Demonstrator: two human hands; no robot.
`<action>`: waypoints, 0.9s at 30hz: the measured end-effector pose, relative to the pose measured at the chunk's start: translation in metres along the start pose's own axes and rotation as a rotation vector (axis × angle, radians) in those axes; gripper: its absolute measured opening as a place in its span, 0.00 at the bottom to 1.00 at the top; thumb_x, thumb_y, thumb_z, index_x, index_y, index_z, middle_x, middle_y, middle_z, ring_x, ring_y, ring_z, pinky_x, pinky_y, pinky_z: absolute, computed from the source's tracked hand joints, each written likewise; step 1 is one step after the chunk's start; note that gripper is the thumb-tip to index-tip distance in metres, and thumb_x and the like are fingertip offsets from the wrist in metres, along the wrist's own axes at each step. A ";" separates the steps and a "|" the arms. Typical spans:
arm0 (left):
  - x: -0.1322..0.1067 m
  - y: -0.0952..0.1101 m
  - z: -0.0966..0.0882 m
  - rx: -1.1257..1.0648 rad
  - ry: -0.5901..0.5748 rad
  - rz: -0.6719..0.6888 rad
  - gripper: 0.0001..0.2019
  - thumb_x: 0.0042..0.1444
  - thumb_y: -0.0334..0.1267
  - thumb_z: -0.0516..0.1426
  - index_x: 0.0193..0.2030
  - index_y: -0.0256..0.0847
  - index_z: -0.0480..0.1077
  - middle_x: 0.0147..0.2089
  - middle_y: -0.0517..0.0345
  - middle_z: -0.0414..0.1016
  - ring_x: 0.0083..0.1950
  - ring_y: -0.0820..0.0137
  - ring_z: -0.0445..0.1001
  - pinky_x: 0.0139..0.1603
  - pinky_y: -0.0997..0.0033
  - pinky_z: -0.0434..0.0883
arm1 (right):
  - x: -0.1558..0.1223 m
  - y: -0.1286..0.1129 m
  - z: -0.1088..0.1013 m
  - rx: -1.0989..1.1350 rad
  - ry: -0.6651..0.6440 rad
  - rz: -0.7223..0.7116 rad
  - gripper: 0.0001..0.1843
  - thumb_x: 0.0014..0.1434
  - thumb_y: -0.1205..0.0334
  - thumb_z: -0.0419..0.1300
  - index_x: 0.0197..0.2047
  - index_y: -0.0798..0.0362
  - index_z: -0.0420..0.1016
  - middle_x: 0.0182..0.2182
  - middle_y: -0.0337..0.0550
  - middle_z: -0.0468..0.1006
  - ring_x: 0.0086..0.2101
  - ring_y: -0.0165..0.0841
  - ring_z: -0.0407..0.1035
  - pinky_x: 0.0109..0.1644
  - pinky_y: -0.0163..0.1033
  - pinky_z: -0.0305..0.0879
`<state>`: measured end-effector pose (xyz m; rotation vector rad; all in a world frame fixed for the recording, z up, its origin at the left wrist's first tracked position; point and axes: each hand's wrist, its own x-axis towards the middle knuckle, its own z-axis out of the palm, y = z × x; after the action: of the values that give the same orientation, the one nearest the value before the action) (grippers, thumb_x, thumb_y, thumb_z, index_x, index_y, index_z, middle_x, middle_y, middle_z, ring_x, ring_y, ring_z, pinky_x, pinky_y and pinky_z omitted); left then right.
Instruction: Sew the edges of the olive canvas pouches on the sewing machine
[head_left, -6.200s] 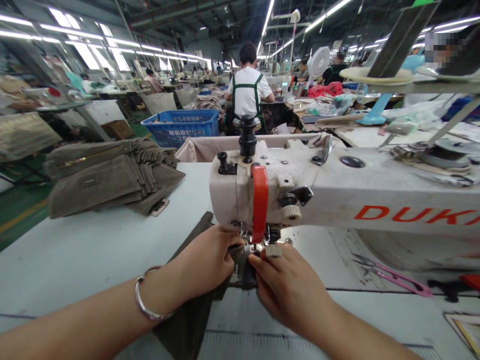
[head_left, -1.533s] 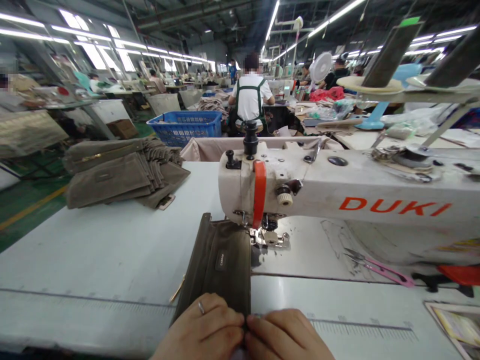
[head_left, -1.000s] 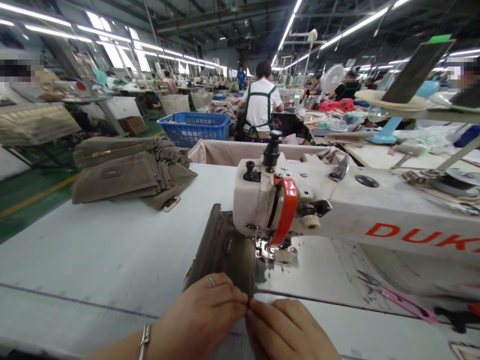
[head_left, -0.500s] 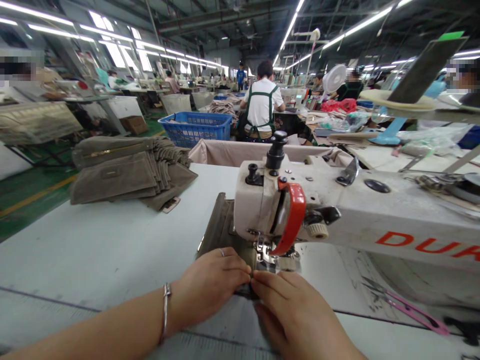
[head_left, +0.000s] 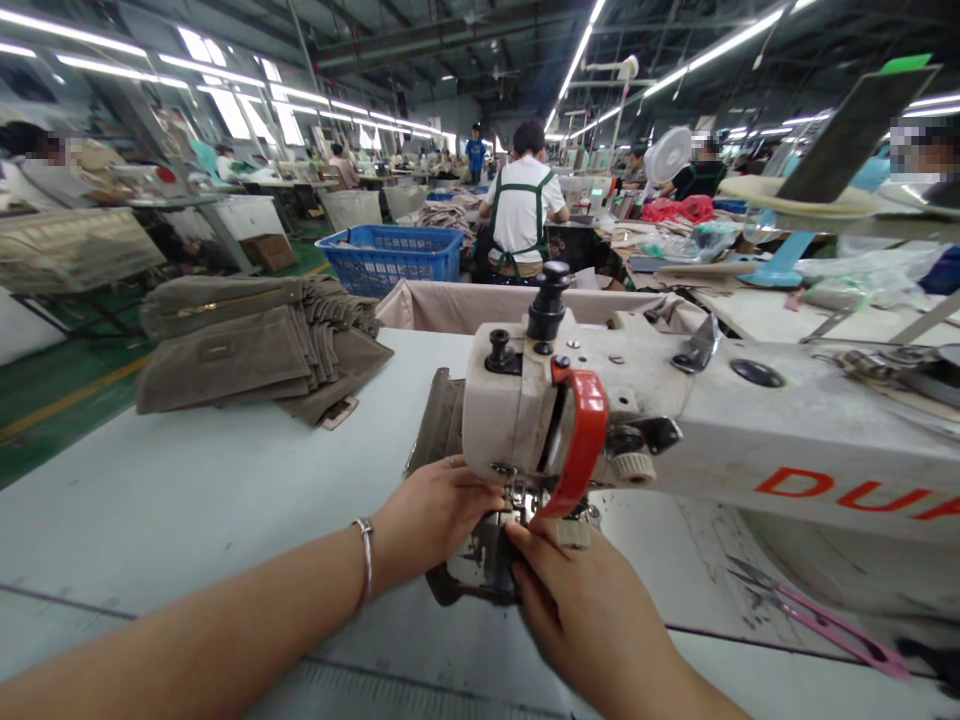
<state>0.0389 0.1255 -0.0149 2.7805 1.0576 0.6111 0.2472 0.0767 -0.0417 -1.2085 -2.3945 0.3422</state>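
Note:
A brown fabric piece (head_left: 437, 430) lies on the table, partly under the head of a white sewing machine (head_left: 499, 410). My left hand (head_left: 431, 515), with a bracelet at the wrist, grips it left of the presser foot (head_left: 517, 500), fingers close together. My right hand (head_left: 596, 595) is closed at the near side of the foot, its fingertips on the fabric edge. Under and between the hands, a shiny plate with a dark rim (head_left: 484, 560) shows. The machine head and my fingers hide much of the fabric.
A stack of brown fabric pieces (head_left: 247, 345) lies at the left. Pink-handled thread snips (head_left: 832, 625) rest at the right. Behind the table are a cloth-lined bin (head_left: 450, 305), a blue basket (head_left: 394, 255) and a seated person (head_left: 525, 205) with their back to me.
The fabric piece has moved away from me under the machine, and both hands have moved forward with it. More of the plate in front of the foot shows now.

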 end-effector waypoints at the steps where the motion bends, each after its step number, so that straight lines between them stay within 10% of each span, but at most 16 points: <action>1: 0.001 -0.002 0.001 0.011 0.012 -0.008 0.09 0.60 0.28 0.55 0.40 0.43 0.76 0.41 0.58 0.80 0.46 0.66 0.76 0.54 0.67 0.70 | 0.000 0.000 0.000 0.000 0.007 -0.001 0.18 0.62 0.68 0.52 0.54 0.55 0.71 0.44 0.52 0.74 0.45 0.46 0.67 0.48 0.54 0.68; 27: -0.012 0.022 -0.016 0.092 -0.096 -0.312 0.09 0.59 0.34 0.58 0.46 0.39 0.73 0.47 0.49 0.75 0.50 0.56 0.72 0.53 0.53 0.70 | 0.002 -0.002 -0.009 0.059 0.002 0.017 0.14 0.62 0.68 0.54 0.49 0.50 0.75 0.42 0.46 0.73 0.42 0.40 0.66 0.47 0.46 0.66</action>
<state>0.0377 0.1005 0.0004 2.6048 1.4895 0.3957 0.2492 0.0772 -0.0327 -1.2028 -2.3568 0.4139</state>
